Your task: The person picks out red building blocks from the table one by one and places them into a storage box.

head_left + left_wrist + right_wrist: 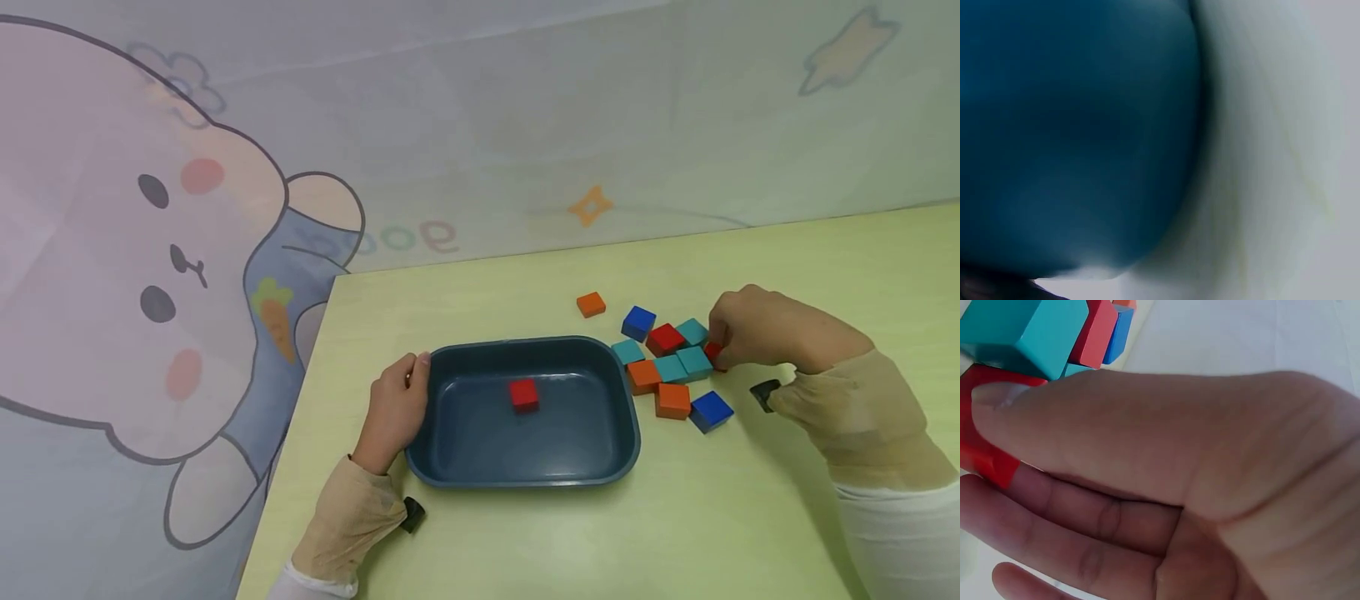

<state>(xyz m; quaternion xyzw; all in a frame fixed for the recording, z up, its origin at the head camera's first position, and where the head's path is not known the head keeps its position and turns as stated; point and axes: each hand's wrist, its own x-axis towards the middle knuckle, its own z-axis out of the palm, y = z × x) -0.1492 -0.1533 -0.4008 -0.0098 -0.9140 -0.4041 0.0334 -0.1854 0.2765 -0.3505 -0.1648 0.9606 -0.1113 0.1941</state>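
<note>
My left hand (395, 406) grips the left rim of a dark blue rectangular tray (525, 482). A single red block (523, 395) lies inside the tray, a little above its middle. In the left wrist view the tray's blue wall (1079, 137) fills most of the left side, blurred. At the right edge of a cluster of blocks, my right hand (772, 325) pinches another red block (713, 353) between thumb and fingers. The right wrist view shows the thumb on that red block (991, 434), with a teal block (1029, 334) right against it.
Several teal blocks (694, 363), orange blocks (672, 401) and a red block (664, 338) crowd beside the tray's right edge. Blue blocks (711, 412) sit at the cluster's near and far sides. One orange block (591, 304) lies apart, behind the tray. A printed cloth (487, 125) hangs behind the table.
</note>
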